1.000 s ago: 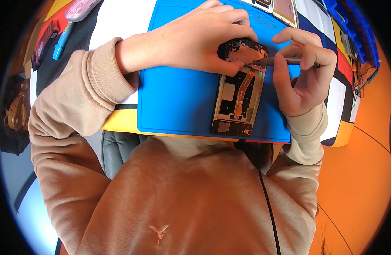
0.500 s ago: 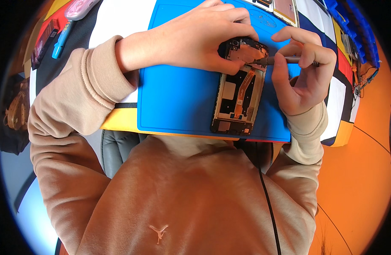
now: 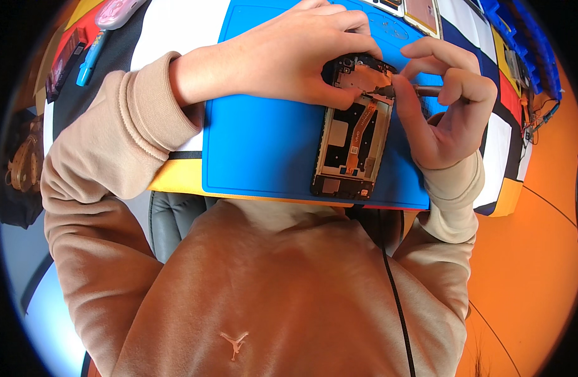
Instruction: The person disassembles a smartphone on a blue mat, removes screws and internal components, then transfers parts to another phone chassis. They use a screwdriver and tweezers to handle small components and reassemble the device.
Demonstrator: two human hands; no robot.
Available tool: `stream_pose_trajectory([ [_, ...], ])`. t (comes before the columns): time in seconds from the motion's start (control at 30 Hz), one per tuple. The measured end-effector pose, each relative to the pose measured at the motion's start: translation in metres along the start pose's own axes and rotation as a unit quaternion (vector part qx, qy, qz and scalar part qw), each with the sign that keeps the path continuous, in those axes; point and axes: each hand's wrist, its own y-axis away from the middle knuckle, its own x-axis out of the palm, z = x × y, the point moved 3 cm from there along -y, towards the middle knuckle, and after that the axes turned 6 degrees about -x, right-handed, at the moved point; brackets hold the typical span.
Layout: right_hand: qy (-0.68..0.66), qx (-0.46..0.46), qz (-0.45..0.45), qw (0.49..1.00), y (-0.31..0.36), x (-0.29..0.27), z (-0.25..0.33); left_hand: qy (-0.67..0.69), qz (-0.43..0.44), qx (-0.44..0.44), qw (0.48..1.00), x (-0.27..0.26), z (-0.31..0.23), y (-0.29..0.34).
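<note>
The opened phone (image 3: 340,133) lies on the blue mat (image 3: 260,147), its lower end toward the person. The left hand (image 3: 301,60) grips its upper end, fingers curled at the top edge and thumb pressed onto the inner parts. The right hand's (image 3: 455,116) fingers pinch a slim tool (image 3: 428,91) against the thumb, its tip near the left thumb, above the orange ribbon cable (image 3: 362,129).

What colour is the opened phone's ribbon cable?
The ribbon cable is orange; see head view.
</note>
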Motion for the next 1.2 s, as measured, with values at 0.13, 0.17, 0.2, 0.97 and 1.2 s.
stream_pose_trajectory([
  [0.13, -0.034, 0.015, -0.003, 0.999, 0.001, -0.001, -0.003, -0.001, -0.001, 0.001, 1.0, 0.0, 0.0, 0.0],
  [0.17, -0.054, 0.006, 0.0, 0.999, 0.0, -0.002, -0.003, -0.002, -0.001, 0.001, 1.0, 0.0, -0.001, -0.001],
  [0.2, -0.051, 0.003, 0.005, 0.999, 0.001, -0.002, -0.003, -0.002, 0.0, 0.001, 1.0, 0.0, -0.001, 0.0],
  [0.97, -0.084, 0.034, -0.117, 0.989, 0.009, -0.005, -0.009, -0.008, 0.003, -0.017, 1.0, 0.002, 0.001, 0.001],
  [1.2, -0.106, 0.043, -0.175, 0.978, 0.012, -0.007, -0.019, -0.017, -0.062, 0.052, 0.997, 0.004, 0.005, -0.002],
])
